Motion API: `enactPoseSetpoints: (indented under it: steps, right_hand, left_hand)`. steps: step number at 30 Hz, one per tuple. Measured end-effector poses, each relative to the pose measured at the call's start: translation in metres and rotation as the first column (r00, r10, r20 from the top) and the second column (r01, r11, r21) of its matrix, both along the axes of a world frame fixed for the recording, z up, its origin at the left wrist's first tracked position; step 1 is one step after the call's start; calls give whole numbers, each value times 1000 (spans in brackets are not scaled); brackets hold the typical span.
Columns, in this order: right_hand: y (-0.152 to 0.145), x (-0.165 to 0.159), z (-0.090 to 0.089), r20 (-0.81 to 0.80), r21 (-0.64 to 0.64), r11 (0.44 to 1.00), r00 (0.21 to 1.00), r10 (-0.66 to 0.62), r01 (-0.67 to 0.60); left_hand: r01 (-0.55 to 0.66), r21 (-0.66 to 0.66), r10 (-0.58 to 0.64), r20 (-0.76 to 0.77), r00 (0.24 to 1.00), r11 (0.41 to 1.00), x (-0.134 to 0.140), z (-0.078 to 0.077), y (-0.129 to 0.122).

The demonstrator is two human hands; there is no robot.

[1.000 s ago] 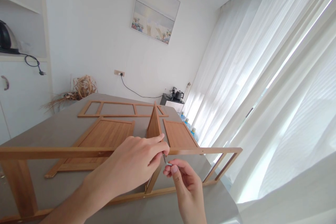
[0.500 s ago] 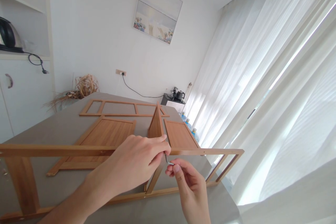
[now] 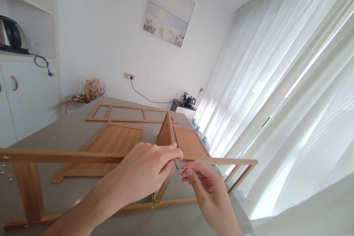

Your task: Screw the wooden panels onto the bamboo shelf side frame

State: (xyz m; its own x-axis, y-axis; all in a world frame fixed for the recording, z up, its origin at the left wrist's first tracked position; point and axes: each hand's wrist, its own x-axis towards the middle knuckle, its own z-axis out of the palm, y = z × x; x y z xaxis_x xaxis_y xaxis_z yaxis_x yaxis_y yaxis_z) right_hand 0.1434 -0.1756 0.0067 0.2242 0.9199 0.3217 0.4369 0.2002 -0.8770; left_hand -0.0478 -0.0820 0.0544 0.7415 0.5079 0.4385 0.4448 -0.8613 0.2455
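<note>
At lower centre, right hand (image 3: 207, 186), fingers (image 3: 190, 173) pinching bent key (image 3: 180, 169), swung slightly rightward, apparently turning it; left hand (image 3: 145, 164) lay over wooden frame (image 3: 226, 161), grip unclear.

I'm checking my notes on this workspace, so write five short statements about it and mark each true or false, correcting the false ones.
1. The right hand holds a bent metal key. True.
2. The left hand is well away from the wooden frame. False: it is on the frame's upper rail.
3. A slatted wooden panel lies on the table. True.
4. The kettle with the loose plug stands on the table. False: it stands in the white cabinet.
5. The wall picture hangs higher than the socket. True.
</note>
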Motion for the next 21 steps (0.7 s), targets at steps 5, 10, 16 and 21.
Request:
enactPoseSetpoints:
  steps: [5,10,16,21]
  right_hand:
    - [0,3,2,9,-13,1000,1000,-12,12]
    - [-1,2,-8,-22,-25,1000,1000,-16,16]
    - [1,-2,-15,-64,-22,999,997,-36,35]
    - [1,-2,-21,-6,22,998,998,-61,61]
  left_hand:
    - [-57,-54,58,6,998,997,2,-2,0]
    - [-29,-98,33,36,999,995,2,-7,4]
    - [-16,-77,20,57,998,997,1,-10,5]
    - [-54,-71,55,16,998,996,1,-9,2]
